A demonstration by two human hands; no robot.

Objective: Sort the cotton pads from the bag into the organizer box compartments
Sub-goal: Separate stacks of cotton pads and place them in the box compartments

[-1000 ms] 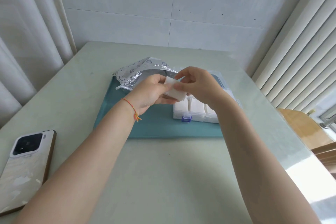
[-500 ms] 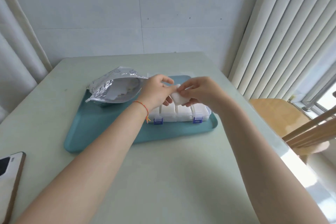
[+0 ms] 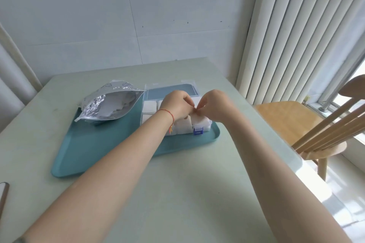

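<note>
The clear organizer box with a blue latch sits on the right half of a teal tray, its lid lying open behind it. White cotton pads fill several compartments. My left hand and my right hand meet fingertip to fingertip over the box's front right compartments. Both pinch a white cotton pad down at the box; fingers hide most of it. The silver foil bag lies on the tray's left half, mouth open toward the box, with white pads inside.
The tray rests on a pale green table. A phone's corner shows at the left edge. A wooden chair stands right of the table, beside vertical blinds. The wall is close behind.
My view has swung to the right. Both hands have dropped from above the box down onto its front right compartments, bringing the pad with them.
</note>
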